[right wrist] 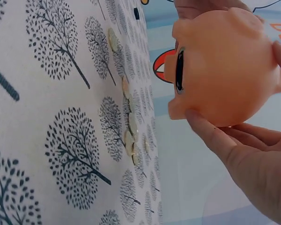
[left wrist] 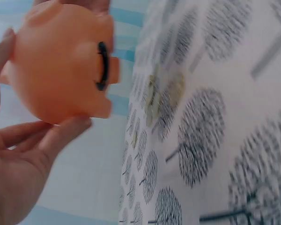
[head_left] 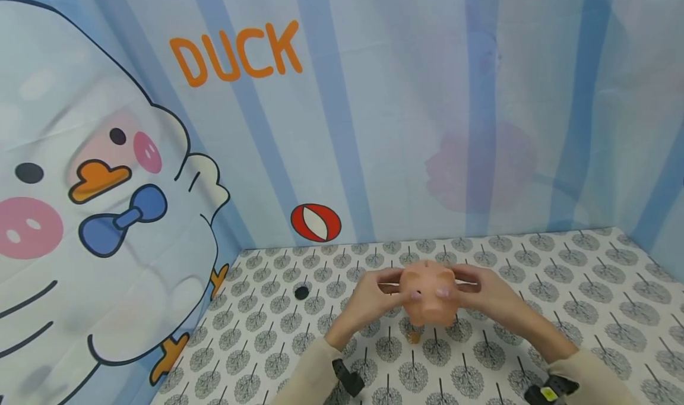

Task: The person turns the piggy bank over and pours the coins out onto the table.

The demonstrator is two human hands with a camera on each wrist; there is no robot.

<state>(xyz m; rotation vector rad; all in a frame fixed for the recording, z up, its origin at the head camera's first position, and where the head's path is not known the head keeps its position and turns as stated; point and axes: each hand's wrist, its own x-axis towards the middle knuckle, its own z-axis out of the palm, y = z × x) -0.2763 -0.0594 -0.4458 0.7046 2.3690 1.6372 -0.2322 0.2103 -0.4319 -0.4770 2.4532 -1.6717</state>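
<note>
An orange piggy bank (head_left: 429,307) is held up above the patterned cloth between both hands. My left hand (head_left: 369,298) grips its left side, and my right hand (head_left: 488,292) grips the right, thumbs toward the front. On its underside a dark round opening (right wrist: 180,70) shows in the right wrist view, seen edge-on. Beneath the bank, several gold-coloured coins (right wrist: 131,136) lie on the cloth; from the head view the bank hides most of them, leaving a few coins (head_left: 413,337) in sight. To the left rests a small black disc (head_left: 301,293), apart from the hands.
The table wears a white cloth (head_left: 240,310) printed with grey trees. Behind it hangs a blue striped curtain (head_left: 385,126) with a large duck picture (head_left: 139,286) at the left. Black wrist straps (head_left: 348,378) circle both forearms.
</note>
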